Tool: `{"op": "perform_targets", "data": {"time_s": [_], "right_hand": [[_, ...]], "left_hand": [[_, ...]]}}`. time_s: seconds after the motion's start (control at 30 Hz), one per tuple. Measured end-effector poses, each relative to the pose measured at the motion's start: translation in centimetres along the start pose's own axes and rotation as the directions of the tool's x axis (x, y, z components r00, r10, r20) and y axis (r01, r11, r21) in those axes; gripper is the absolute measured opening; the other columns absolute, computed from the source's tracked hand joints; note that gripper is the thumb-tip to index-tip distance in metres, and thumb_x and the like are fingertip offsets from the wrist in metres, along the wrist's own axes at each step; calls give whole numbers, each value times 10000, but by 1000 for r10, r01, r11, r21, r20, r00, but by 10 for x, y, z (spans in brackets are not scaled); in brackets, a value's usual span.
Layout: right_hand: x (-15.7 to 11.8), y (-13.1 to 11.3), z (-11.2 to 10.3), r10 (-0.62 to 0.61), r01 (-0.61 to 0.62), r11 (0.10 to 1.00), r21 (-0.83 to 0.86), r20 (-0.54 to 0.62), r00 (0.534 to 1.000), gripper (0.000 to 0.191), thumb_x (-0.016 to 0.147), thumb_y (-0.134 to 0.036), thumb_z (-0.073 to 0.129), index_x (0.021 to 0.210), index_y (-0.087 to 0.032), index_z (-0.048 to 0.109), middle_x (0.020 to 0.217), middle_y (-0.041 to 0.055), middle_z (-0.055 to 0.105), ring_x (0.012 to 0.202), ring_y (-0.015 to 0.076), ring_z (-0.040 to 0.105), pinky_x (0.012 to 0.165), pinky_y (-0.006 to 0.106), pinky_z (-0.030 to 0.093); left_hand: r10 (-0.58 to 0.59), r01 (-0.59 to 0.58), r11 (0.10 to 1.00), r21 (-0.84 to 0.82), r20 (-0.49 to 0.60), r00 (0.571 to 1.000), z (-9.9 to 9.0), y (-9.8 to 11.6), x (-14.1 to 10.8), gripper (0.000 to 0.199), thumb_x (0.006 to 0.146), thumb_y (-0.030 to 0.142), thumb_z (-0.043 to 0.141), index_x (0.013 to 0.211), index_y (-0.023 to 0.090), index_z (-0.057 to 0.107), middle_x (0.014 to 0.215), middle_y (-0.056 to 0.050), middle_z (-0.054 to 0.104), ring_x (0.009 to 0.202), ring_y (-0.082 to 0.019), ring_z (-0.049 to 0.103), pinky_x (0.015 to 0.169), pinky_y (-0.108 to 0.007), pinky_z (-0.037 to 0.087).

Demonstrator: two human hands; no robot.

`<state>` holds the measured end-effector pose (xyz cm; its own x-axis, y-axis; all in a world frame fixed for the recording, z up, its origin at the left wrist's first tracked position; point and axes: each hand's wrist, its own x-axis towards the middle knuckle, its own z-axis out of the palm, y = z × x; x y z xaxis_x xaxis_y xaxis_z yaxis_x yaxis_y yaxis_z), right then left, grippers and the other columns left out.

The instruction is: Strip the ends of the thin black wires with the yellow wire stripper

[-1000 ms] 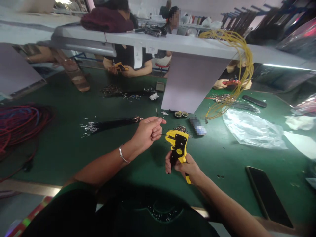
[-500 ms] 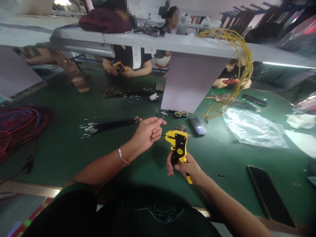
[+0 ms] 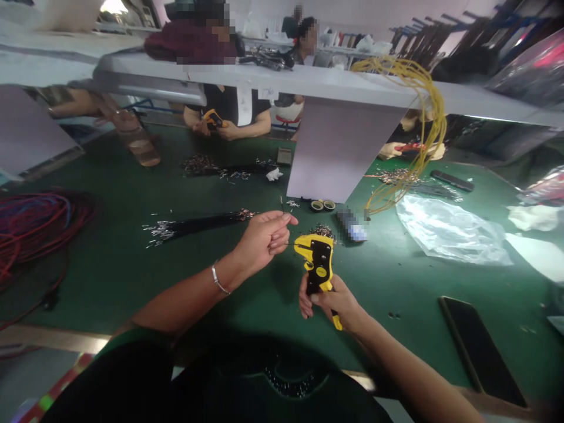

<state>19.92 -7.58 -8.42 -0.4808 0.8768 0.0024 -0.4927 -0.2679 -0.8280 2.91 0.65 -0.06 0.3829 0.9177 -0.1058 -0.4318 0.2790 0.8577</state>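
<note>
Since the left hand (image 3: 264, 238) pinches it between closed fingers, a thin black wire (image 3: 288, 243) lies level, tip beside a yellow-and-black plastic wire stripper (image 3: 318, 264); right hand (image 3: 329, 302), fingers shut round the grip, holds it up.

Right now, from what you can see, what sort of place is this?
Most likely a wire-harness assembly workshop: a person's right hand holds a yellow wire stripper, bundles of metal-tipped black wires lie on the green-topped workbench, and a co-worker across it holds a similar tool.
</note>
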Motion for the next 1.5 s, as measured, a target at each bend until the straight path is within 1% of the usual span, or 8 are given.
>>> {"op": "perform_targets", "data": {"time_s": [0.2,0.33,0.6,0.87,1.0,1.13,1.33,1.5], "right_hand": [[-1,1,-1,28,-28,1000,-6,-5,1000,152,670,-179,726,772,-119,631,584,-3,585,466,128,526,491,316,485],[-2,1,0,19,-19,1000,-10,-13,1000,152,672,-179,727,770,-120,626,580,-5,581,457,125,520,480,311,479],[-3,8,-1,32,-33,999,-21,-55,998,138,655,-123,693,770,-124,616,589,-13,573,444,108,511,463,285,461],[-1,16,-4,57,-81,987,-138,-172,983,146,584,-111,637,719,-141,591,546,-32,551,422,99,480,441,261,431],[-1,19,-4,50,-84,982,-170,-193,980,150,597,-123,624,739,-147,584,551,-36,541,429,97,473,445,260,431],[0,20,-3,73,-116,976,-184,-225,972,146,590,-126,627,719,-155,566,521,-46,525,405,96,463,431,262,427],[0,23,-1,83,-136,966,-220,-234,969,137,594,-151,635,704,-160,553,495,-54,506,390,94,457,411,252,414],[-4,25,-2,47,-153,921,-357,-288,956,148,599,-137,597,735,-173,551,554,-44,513,430,93,459,416,234,391]], "left_hand": [[-3,3,1000,-1,-8,1000,-1,-1,2,143,866,178,564,743,123,612,454,91,264,354,-22,218,375,-183,143],[-7,7,1000,5,-19,1000,-2,-1,3,160,875,167,549,733,123,608,450,91,254,352,-24,209,374,-186,134],[6,-5,1000,28,-38,999,-3,0,6,167,879,139,527,730,125,602,445,86,267,351,-29,225,375,-191,125],[34,-32,998,58,-34,999,-12,-8,14,168,883,157,536,728,129,595,443,84,286,348,-30,244,380,-193,141],[28,-26,998,49,-44,999,-15,-12,18,180,885,142,528,718,128,593,427,88,286,334,-27,239,380,-192,140],[10,-7,999,46,-56,998,-16,-13,20,213,897,133,508,701,128,589,416,87,282,328,-24,234,379,-192,131],[9,-6,998,55,-57,998,-18,-15,22,211,892,126,512,695,128,587,415,89,279,324,-23,235,375,-189,140],[-3,7,998,61,-77,997,-20,-19,26,229,887,129,524,667,127,589,403,90,272,312,-18,223,362,-189,126]]}}
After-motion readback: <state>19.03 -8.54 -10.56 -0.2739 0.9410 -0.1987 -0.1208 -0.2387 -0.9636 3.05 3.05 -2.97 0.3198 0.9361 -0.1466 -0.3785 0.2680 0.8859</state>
